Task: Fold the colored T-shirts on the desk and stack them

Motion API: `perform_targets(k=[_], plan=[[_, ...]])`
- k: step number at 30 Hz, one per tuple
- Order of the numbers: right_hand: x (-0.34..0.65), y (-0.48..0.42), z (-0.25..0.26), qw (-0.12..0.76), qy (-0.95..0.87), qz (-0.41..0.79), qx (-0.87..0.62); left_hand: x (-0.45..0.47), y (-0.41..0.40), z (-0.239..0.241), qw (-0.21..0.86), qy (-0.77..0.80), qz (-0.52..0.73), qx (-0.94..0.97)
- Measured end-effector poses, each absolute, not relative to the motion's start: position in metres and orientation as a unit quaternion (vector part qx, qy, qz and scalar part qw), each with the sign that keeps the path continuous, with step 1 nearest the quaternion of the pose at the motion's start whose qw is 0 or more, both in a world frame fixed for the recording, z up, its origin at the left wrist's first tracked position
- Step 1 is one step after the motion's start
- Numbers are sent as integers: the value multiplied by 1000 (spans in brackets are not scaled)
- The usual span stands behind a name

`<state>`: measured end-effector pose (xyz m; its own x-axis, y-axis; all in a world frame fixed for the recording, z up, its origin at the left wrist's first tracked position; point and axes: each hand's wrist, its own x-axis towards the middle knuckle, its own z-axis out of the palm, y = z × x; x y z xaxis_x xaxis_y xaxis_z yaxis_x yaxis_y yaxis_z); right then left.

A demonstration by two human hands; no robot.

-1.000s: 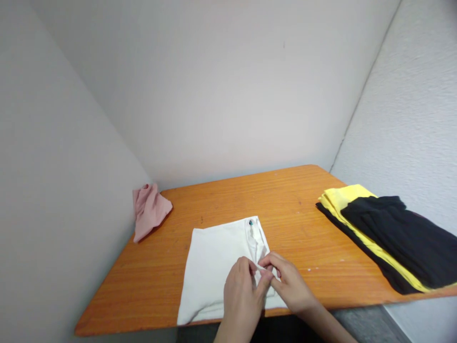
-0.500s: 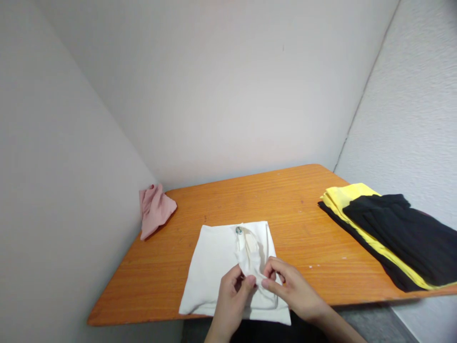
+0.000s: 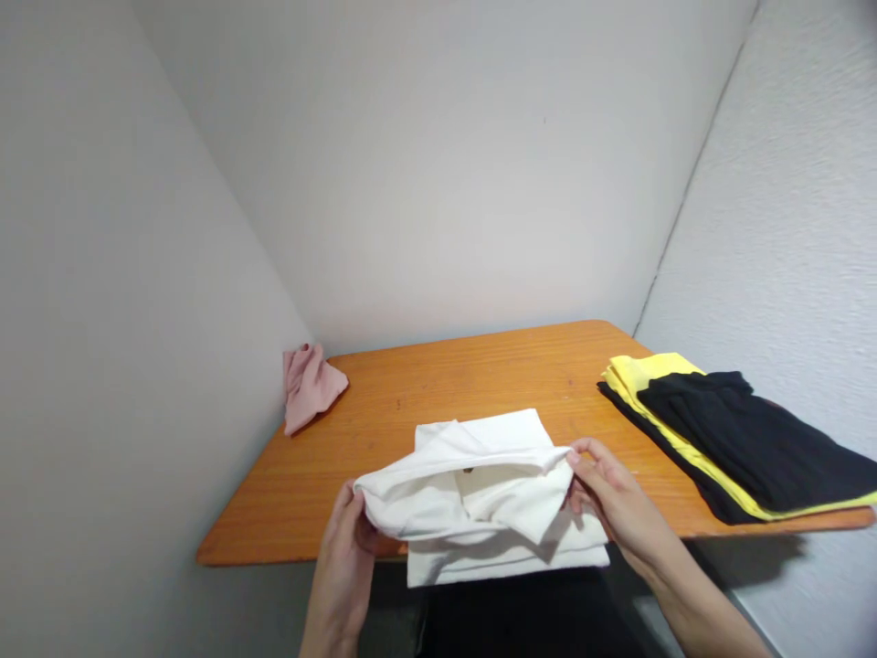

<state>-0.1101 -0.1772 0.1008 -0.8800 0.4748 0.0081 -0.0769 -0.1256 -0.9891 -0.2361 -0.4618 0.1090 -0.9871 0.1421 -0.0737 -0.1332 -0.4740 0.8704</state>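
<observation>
- Since half a second ago, our two hands have parted: then they pinched a strap together at the middle of the white cloth [image 3: 480,493], and now they sit at its opposite ends.
- Our left hand [image 3: 346,548] grips the left end of a raised fold, with the fingers curled around the fabric's edge and closed on it.
- Our right hand [image 3: 609,498] holds the right end of the same fold, with thumb and fingertips pinched shut on the cloth.
- Between the hands, the upper layer is lifted off the lower one and sags in loose creases, so the cloth opens like a mouth toward us.
- We see a small dark spot inside that opening, too small to tell what it is.
- The cloth lies at the near edge of the orange wooden table [image 3: 480,366], and its lower layer hangs over that edge.
- A crumpled pink cloth [image 3: 311,384] rests in the far left corner of the table, against the wall and well apart from our hands.
- On the right side lies a folded stack of yellow and black clothes [image 3: 726,429], with a black piece on top, close to the right wall.
</observation>
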Motion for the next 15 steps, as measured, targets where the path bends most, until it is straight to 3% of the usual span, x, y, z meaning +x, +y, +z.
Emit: perform_targets(k=[4, 7, 10, 12, 15], plan=[[-91, -165, 131, 258, -710, 641, -132, -228, -485, 132, 77, 569, 819, 19], [-69, -154, 159, 337, -831, 421, -135, -222, -510, 148, 147, 677, 699, 179], [-42, -147, 178, 376, -885, 205, -184, -212, -531, 154, 50, 815, 493, 300], [-24, -150, 182, 363, -882, 199, -225, -202, -538, 153, -89, 876, 367, 301], [-2, -167, 175, 354, -828, 364, -239, -184, -536, 149, -190, 900, 319, 231]])
